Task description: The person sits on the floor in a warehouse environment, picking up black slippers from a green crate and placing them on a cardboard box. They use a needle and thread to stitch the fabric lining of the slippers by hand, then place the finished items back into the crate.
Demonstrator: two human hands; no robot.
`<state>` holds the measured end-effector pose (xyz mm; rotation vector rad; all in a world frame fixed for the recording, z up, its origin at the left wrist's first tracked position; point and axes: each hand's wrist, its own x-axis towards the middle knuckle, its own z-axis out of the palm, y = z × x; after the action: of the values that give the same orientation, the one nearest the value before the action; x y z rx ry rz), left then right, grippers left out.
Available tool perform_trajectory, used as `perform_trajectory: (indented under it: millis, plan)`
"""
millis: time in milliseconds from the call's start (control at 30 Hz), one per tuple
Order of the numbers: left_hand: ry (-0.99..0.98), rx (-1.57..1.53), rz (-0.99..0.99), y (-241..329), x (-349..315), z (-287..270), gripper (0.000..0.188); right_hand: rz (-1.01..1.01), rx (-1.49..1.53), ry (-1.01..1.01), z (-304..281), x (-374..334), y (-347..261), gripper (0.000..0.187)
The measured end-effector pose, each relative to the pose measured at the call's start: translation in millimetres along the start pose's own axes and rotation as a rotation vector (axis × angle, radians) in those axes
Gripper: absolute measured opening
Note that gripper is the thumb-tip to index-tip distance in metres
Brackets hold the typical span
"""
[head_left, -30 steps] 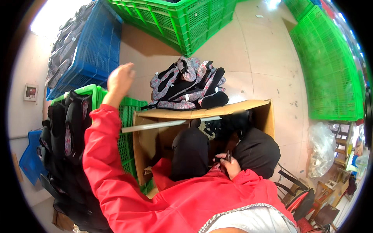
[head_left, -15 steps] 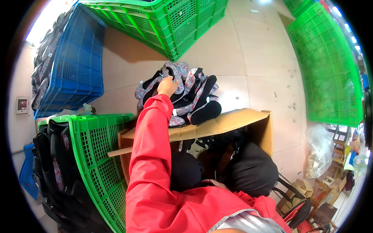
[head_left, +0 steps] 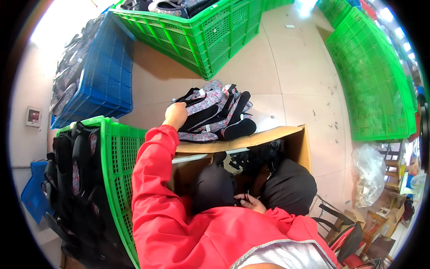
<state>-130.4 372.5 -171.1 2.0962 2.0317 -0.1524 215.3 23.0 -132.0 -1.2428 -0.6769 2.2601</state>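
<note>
A heap of slippers (head_left: 235, 125), grey floral fabric with black linings and soles, lies on the floor ahead of me, behind a cardboard box. My left hand (head_left: 177, 115) is closed at the heap's left side, on the edge of a floral slipper (head_left: 201, 106); its fingertips are partly hidden. Low between my knees, my right hand (head_left: 251, 202) is curled with its fingers bent. Something small and dark seems to be in it, too hidden to name. Both arms wear red sleeves.
The open cardboard box (head_left: 255, 140) stands at my knees with dark things inside. Green crates stand at the left (head_left: 117, 172), ahead (head_left: 224, 36) and right (head_left: 374, 85). A blue crate (head_left: 105, 74) holds more slippers. A clear plastic bag (head_left: 368, 172) lies at the right.
My left hand has moved left and nearer to me across the heap, and the slippers beneath it have shifted. My right hand shows more clearly between my knees.
</note>
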Motion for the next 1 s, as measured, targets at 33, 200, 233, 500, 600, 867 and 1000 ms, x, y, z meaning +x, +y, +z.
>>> perform_trajectory:
  millis: [33, 200, 233, 500, 600, 867, 1000]
  plan:
    - [0.05, -0.01, 0.003, 0, -16, -19, 0.021, 0.033, 0.042, 0.052, 6, -4, -8, 0.026]
    - [0.326, -0.117, 0.216, -15, -111, -135, 0.021, -0.074, 0.113, 0.074, 1, -7, 12, 0.027]
    - [0.38, -0.115, 0.312, -16, -130, -158, 0.022, -0.091, 0.096, 0.065, -1, -8, 14, 0.027]
    - [0.102, -0.331, 1.018, 71, -267, -207, 0.011, -0.261, -0.015, 0.181, 22, -45, -18, 0.028]
    - [-0.037, -0.402, 1.233, 113, -304, -164, 0.01, -0.483, 0.016, -0.019, 24, -64, -30, 0.033]
    - [0.113, -0.626, 0.902, 171, -386, -84, 0.015, -0.562, -0.418, -0.046, 19, -87, -13, 0.03]
    - [0.11, -0.822, 0.777, 181, -392, -64, 0.023, -0.449, -0.135, -0.061, 14, -87, -9, 0.015]
